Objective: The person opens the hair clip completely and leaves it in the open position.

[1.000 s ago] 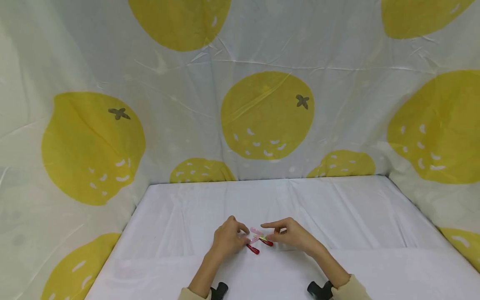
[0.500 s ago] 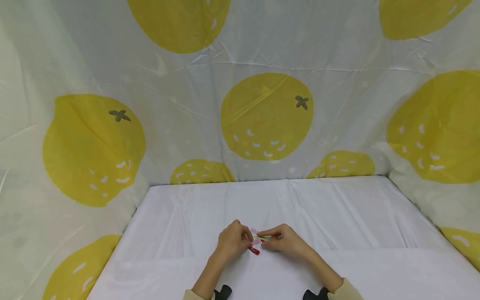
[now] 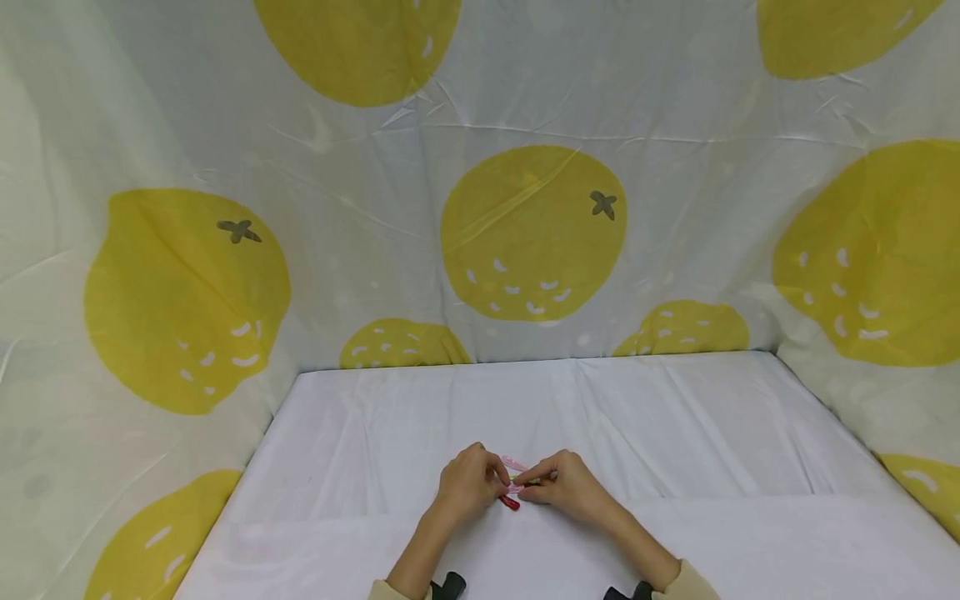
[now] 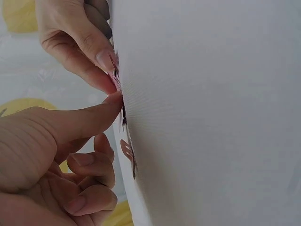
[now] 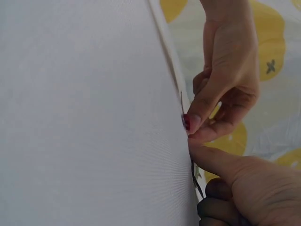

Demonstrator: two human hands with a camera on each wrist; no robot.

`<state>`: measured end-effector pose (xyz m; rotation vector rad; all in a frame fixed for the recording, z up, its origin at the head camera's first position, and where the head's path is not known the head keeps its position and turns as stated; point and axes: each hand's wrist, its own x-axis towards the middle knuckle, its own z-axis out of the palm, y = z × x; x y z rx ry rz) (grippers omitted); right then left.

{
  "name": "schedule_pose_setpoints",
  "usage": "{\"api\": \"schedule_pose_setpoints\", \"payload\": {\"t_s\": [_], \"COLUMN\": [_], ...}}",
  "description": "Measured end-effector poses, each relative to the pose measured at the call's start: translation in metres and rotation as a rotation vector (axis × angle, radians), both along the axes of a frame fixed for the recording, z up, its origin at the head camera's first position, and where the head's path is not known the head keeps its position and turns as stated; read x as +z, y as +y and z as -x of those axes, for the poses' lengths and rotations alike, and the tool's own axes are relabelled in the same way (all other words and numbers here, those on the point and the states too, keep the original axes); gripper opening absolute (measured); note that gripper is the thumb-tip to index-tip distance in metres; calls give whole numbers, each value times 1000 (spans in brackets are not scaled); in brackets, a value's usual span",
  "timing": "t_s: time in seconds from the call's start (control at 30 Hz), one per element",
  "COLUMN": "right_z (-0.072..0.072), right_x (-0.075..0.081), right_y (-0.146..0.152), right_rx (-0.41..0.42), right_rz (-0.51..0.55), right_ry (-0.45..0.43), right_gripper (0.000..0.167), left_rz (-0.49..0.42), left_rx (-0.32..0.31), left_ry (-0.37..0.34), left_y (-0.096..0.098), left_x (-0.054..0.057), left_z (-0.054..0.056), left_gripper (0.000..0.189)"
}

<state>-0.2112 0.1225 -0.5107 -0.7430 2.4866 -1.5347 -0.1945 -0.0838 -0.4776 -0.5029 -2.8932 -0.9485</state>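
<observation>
Several small snap hair clips lie crowded together on the white tabletop. Just behind the fingertips is a pink hair clip (image 3: 513, 462), and another pink clip (image 3: 515, 490) shows between the hands. A red clip (image 3: 512, 503) lies in front, beside the left fingertips. My left hand (image 3: 468, 479) pinches at the near pink clip with thumb and forefinger. From the right, my right hand (image 3: 566, 483) pinches at the same cluster, its fingertips nearly meeting the left ones. A bit of dark red and yellow-green shows beneath them; the fingers hide which clip they hold.
The white cloth-covered table (image 3: 675, 425) stretches out behind and beside the hands. A hanging sheet (image 3: 375, 250) printed with yellow fruit rises at the back and both sides. Dark wrist mounts (image 3: 450, 585) sit at the cuffs.
Both hands have closed in on each other over the clips. The right forefinger, extended earlier, has come down, and the right hand has moved left. The front red clip stays put.
</observation>
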Motion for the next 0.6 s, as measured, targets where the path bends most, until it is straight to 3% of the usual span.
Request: {"api": "schedule_pose_setpoints", "payload": {"t_s": [0.6], "right_z": [3], "right_x": [7], "right_y": [7], "right_rx": [-47], "right_rz": [15], "right_ry": [-82], "right_gripper": [8], "left_rz": [-11], "left_rx": [24], "left_ry": [-13], "left_y": [-4], "left_x": [-3], "left_z": [2], "left_gripper": [15]}}
